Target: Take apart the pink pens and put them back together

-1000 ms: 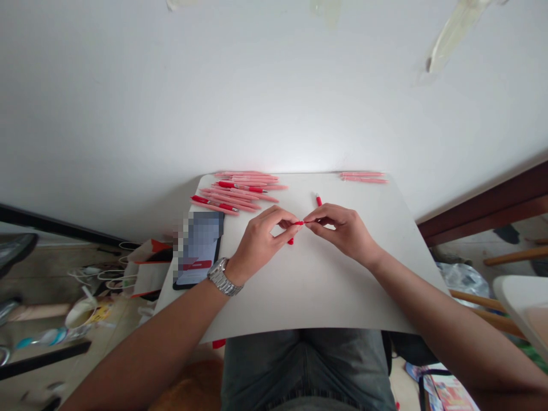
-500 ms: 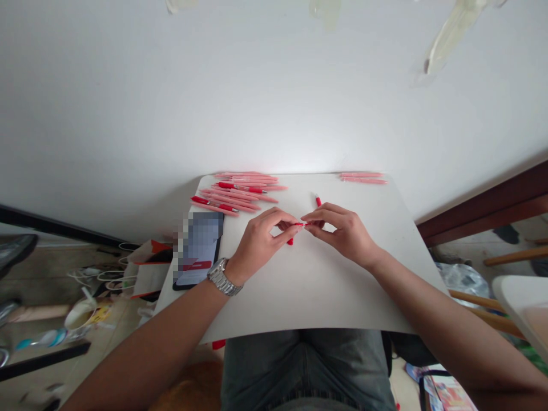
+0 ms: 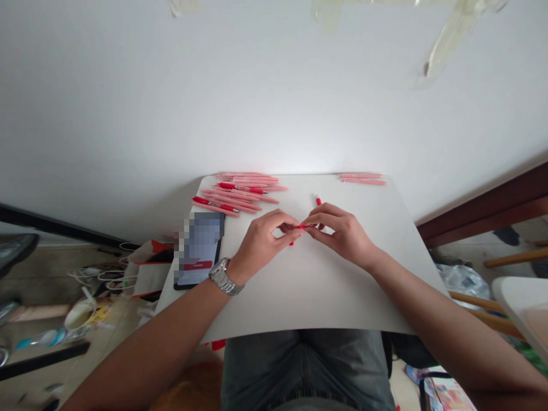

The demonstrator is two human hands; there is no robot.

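Observation:
Between my two hands, over the middle of the white table (image 3: 325,297), is a small red pen part (image 3: 301,226). The fingertips of my left hand (image 3: 270,231) pinch its left end, and my right hand (image 3: 338,231) pinches it from the right. Fingers cover most of it, so its exact shape is hidden. Just beyond my right fingers lies a red pen piece with a pale tip (image 3: 318,200). The end of another red piece (image 3: 291,244) shows below my left fingertips.
A pile of pink pens (image 3: 240,194) with a couple of red pens (image 3: 243,188) on it lies at the back left. Two pink pens (image 3: 363,178) rest at the back right. A phone (image 3: 200,245) lies along the left edge. The wall (image 3: 274,103) stands directly behind the table.
My fingertips have come closer together around the red pen part, and less of it shows between them. The pens on the table have stayed put.

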